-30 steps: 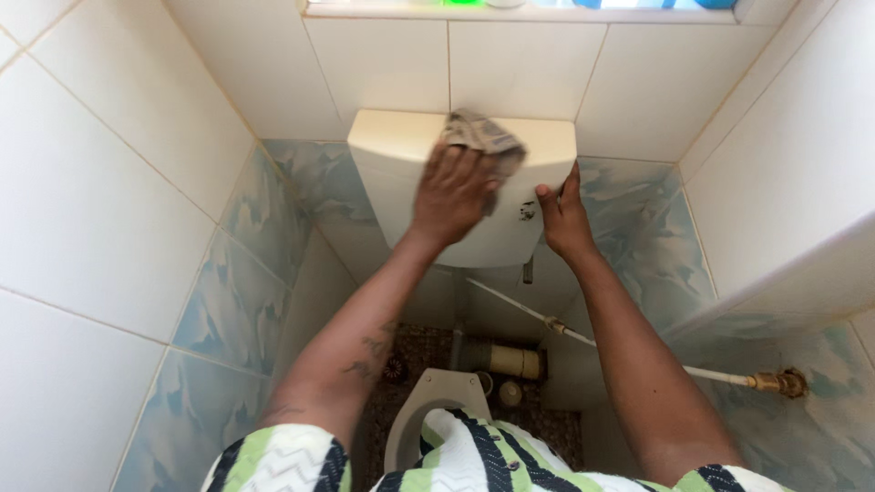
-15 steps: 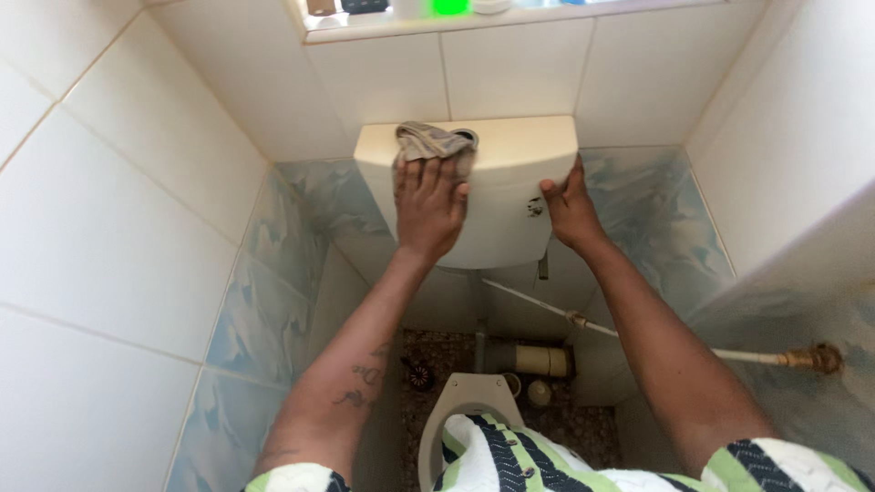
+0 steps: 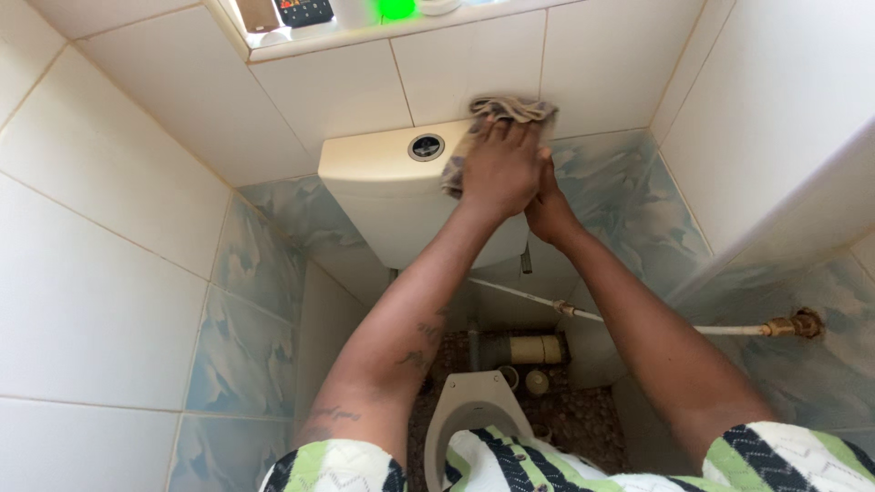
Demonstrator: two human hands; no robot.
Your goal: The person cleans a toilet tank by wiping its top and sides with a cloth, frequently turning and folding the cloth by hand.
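Note:
A cream toilet cistern stands against the tiled back wall, with a round chrome flush button in its lid. My left hand presses a crumpled grey-brown cloth onto the right part of the lid, fingers spread over it. My right hand rests against the cistern's right side, partly hidden behind my left hand; its fingers cannot be seen clearly.
A white window ledge above holds small items, one green. A thin water pipe runs from the cistern to a brass valve on the right wall. The toilet bowl sits below. Tiled walls close in on both sides.
My left hand has slid the cloth from the left-middle of the lid to its right end. The flush button is now uncovered. The view has shifted.

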